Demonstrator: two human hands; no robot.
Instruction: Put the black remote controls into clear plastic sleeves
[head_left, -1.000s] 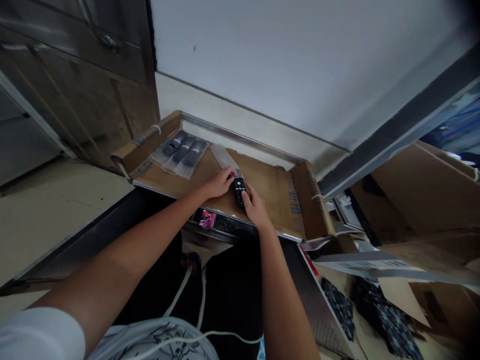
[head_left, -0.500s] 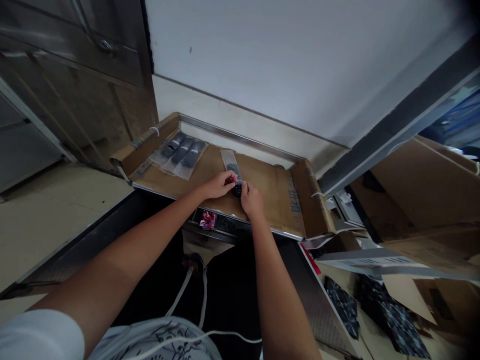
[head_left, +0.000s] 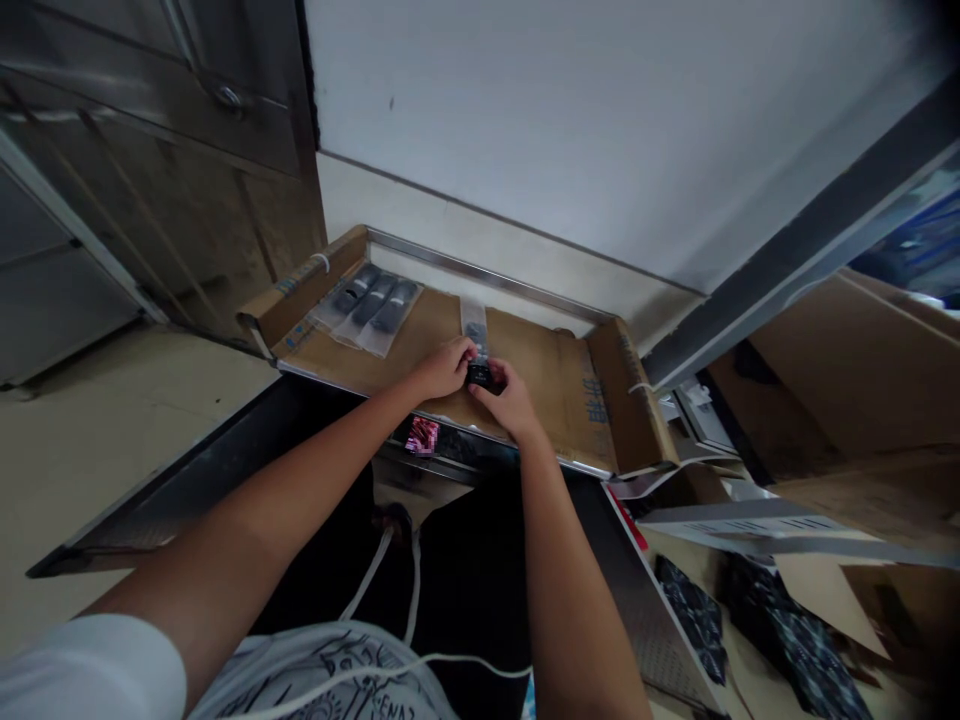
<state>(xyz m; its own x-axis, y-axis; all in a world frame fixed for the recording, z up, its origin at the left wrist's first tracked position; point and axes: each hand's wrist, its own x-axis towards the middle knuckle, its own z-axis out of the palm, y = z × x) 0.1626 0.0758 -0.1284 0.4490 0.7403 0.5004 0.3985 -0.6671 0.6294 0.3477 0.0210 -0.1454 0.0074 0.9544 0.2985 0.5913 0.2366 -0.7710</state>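
Observation:
A clear plastic bag (head_left: 472,315) with a dark, long item partly inside lies on the cardboard lining, pointing away from me. The item's black near end (head_left: 480,375) shows between my hands; it is too small to name for certain. My left hand (head_left: 446,368) pinches the bag's near edge, fingers closed. On the right side, my right hand (head_left: 511,398) curls around the black end, with thumb below and fingers above. Several similar dark items in clear bags (head_left: 375,305) lie side by side at the left of the tray.
Folded cardboard (head_left: 555,385) lines the tray, with raised flaps at both ends. A lit phone-like screen (head_left: 422,437) sits below the front edge. A white panel stands behind. Cardboard boxes (head_left: 862,370) and dark patterned bags (head_left: 787,630) are at the right.
My right hand has shifted its hold on the black end, its fingers now more spread and curled around it. My left hand stays at the bag. The view has shifted slightly.

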